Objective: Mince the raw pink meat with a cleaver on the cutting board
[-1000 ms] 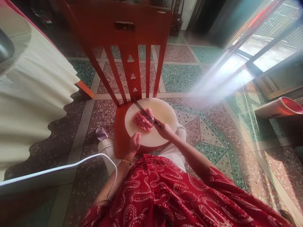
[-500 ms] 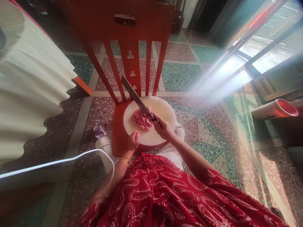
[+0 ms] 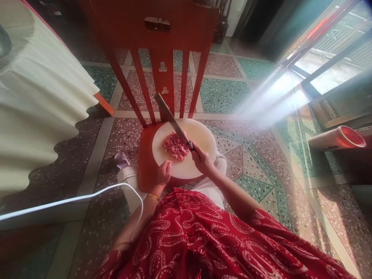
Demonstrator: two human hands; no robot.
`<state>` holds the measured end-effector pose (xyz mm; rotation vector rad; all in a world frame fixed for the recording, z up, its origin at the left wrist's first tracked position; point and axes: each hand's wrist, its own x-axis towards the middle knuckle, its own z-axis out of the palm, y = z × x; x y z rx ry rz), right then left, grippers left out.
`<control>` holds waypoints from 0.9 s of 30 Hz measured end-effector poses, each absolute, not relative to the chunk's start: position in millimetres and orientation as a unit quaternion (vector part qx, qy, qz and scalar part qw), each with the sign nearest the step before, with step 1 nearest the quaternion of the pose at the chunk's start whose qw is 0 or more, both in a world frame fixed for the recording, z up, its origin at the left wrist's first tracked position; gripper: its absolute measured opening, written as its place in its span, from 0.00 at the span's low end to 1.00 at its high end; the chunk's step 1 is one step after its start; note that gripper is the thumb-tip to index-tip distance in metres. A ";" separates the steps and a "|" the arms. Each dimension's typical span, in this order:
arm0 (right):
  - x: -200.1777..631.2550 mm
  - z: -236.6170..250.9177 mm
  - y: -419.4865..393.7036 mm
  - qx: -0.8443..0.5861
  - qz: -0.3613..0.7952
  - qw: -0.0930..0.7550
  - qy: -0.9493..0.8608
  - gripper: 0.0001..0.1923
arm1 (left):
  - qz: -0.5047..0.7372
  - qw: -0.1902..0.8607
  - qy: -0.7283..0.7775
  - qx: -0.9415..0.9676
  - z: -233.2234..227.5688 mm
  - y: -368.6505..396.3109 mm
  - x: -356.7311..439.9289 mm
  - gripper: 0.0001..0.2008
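Toward nine o'clock on round cutting board [image 3: 205, 133], minced meat [image 3: 174, 147] lay heaped; chair seat [image 3: 146, 164] likely gave flat support. Right hand [image 3: 202, 161], at four o'clock, gripped long knife [image 3: 173, 122], blade slanting toward eleven. Left hand [image 3: 164, 173], at seven: fingers curled closed, perhaps steadying board.

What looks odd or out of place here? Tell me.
The cutting board sits on a chair, an unusual worktop, and off-centre toward the right. The meat lies on the board; I see no spill.
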<state>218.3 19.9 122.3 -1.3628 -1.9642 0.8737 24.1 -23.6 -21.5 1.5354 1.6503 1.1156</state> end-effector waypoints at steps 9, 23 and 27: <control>232.3 108.8 19.3 -0.524 0.368 0.305 -0.706 0.27 | 0.413 0.303 0.625 0.589 -23.4 -23.0 23.1 0.13; 230.0 118.8 10.6 -0.519 0.322 0.311 -0.728 0.26 | 0.407 0.293 0.630 0.593 -20.0 -22.8 24.3 0.13; 235.3 92.5 12.1 -0.571 0.374 0.233 -0.692 0.24 | 0.401 0.293 0.634 0.593 -18.9 -23.2 24.5 0.13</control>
